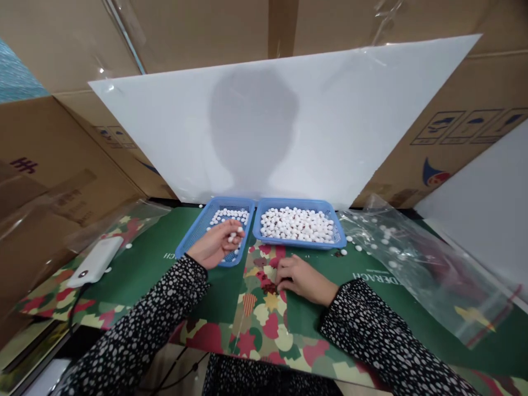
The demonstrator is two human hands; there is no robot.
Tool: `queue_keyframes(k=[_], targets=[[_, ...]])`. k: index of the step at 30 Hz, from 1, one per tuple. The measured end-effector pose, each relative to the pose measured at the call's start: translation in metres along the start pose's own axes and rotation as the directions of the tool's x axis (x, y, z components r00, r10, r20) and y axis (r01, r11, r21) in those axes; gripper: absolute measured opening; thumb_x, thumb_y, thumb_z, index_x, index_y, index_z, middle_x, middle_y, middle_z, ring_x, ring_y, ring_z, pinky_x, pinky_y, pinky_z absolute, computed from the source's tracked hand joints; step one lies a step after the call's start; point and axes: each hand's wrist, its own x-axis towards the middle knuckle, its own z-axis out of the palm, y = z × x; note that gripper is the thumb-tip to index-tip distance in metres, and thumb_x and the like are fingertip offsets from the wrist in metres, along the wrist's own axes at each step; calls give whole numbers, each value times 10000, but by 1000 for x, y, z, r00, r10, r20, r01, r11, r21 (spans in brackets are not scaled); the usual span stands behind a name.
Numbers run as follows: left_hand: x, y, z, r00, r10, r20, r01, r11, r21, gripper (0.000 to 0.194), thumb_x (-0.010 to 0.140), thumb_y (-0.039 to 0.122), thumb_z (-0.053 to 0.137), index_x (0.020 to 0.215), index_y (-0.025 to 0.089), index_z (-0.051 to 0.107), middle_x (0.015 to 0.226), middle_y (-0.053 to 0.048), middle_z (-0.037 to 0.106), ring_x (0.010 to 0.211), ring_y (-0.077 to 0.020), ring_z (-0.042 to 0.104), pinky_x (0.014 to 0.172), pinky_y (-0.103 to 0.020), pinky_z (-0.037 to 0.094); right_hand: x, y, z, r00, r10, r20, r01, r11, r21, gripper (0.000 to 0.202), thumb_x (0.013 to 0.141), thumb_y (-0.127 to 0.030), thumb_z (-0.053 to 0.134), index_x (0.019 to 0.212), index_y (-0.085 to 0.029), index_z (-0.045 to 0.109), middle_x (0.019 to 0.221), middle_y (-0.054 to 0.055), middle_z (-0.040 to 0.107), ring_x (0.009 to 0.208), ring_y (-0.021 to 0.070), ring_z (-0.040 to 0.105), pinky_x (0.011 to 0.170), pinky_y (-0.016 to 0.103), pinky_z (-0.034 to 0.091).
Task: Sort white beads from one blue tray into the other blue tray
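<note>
The small white pieces in the left grip sit at the thumb and fingertips, which are closed around a few of them over the near right part of the left basket. Inside that blue mesh basket, more pieces lie in a loose, thin scatter toward the far end, with bare mesh showing at the left. Just beside it on the right, the right basket carries a far fuller white heap, with reddish-brown specks among it. So one basket is well filled and the other sparse; which way pieces pass between them, or whether either amount is complete, cannot be told. The right grip rests low on the counter, near side of the right basket, fingers curled inward beside some dark red bits; whether it has hold of anything cannot be made out. Stray pieces lie right of the right basket, near a clear plastic bag spread toward the right edge. At the left lies a white device with a cable. Behind the baskets stands a white board against cardboard.
</note>
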Motion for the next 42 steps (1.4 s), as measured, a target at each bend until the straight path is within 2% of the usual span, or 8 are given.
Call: queue_keyframes(k=[4,8,12,15,18,24,29,42], targets=[[-4,-28,39,994,-21,111,39,986,-163,149,785,153,654,890,135,549,737,-24,566,541,-41,432,420,-121,254,1,0,-2,999,-3,-46,6,998,65,114,827,-138,676,727,-194,678,831,13,660,851,190,613,861,365,388],[5,-54,58,991,26,132,13,958,-288,160,803,171,672,911,125,563,713,-12,558,534,-33,408,434,-125,252,1,5,-12,971,88,-224,-41,977,209,113,919,-235,564,835,-183,620,777,14,661,738,164,623,712,296,466],[13,-72,63,991,34,130,10,948,-319,185,820,215,686,927,124,565,713,-1,534,535,-29,385,438,-130,238,2,6,-20,876,280,-392,35,774,632,120,877,-307,623,887,-188,611,802,26,698,746,172,674,716,307,518],[15,-81,62,985,30,172,25,950,-311,191,846,271,673,895,125,561,692,11,498,508,-23,332,427,-138,195,3,1,-18,854,340,-393,74,669,739,130,830,-305,681,867,-191,632,806,30,717,747,171,685,713,304,524],[15,-88,60,975,64,211,7,947,-320,217,854,312,665,857,126,552,712,9,486,517,-22,335,436,-141,194,4,-3,-12,844,338,-416,64,708,704,101,825,-284,688,846,-193,650,787,20,692,723,157,656,674,286,508],[15,-94,61,977,45,209,24,947,-321,248,843,331,673,803,131,532,708,20,461,519,-25,351,447,-138,213,5,-9,-6,833,204,-514,127,834,536,54,836,-240,681,806,-195,672,887,32,640,855,172,607,785,312,474],[14,-95,62,979,43,200,19,955,-297,298,818,360,696,761,139,504,706,28,458,506,-24,340,440,-139,210,5,-11,-4,817,227,-530,72,872,484,58,839,-227,669,800,-192,646,840,26,635,802,171,589,740,299,465],[11,-94,64,984,127,125,-114,987,-112,349,790,448,696,759,162,499,584,52,452,485,-46,322,445,-160,222,4,-15,2,790,300,-534,23,857,515,96,854,-262,648,803,-182,636,817,33,647,775,171,601,726,288,483]])
